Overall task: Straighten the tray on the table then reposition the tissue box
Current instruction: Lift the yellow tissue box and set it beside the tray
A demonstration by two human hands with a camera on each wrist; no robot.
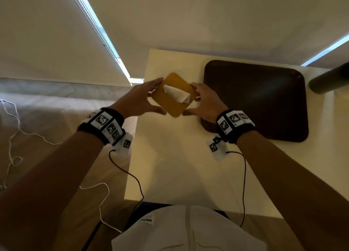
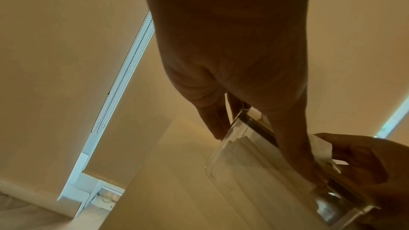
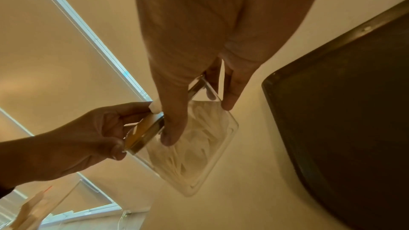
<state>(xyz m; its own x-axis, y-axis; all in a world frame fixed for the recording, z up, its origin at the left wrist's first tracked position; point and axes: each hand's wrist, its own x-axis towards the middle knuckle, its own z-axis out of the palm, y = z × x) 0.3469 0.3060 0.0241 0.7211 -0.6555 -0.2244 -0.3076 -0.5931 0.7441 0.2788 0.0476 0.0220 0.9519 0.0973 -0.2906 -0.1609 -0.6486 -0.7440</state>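
The tissue box (image 1: 172, 104) has a clear body and a yellow-brown lid, with a white tissue (image 1: 176, 95) sticking out of the slot. It sits turned corner-on to the table's edges, left of the dark brown tray (image 1: 255, 99). My left hand (image 1: 160, 96) grips its left corner between thumb and fingers, and my right hand (image 1: 190, 99) grips the right corner the same way. In the left wrist view, my left hand (image 2: 254, 142) clasps the clear box (image 2: 243, 172). In the right wrist view, my right hand (image 3: 199, 122) clasps the box (image 3: 199, 155) beside the tray (image 3: 343, 111).
The cream table (image 1: 179, 165) ends just left of the box, with wooden floor and loose white cable (image 1: 13, 137) beyond. A dark cylinder (image 1: 328, 79) lies at the tray's far right corner. Blinds hang close behind the table.
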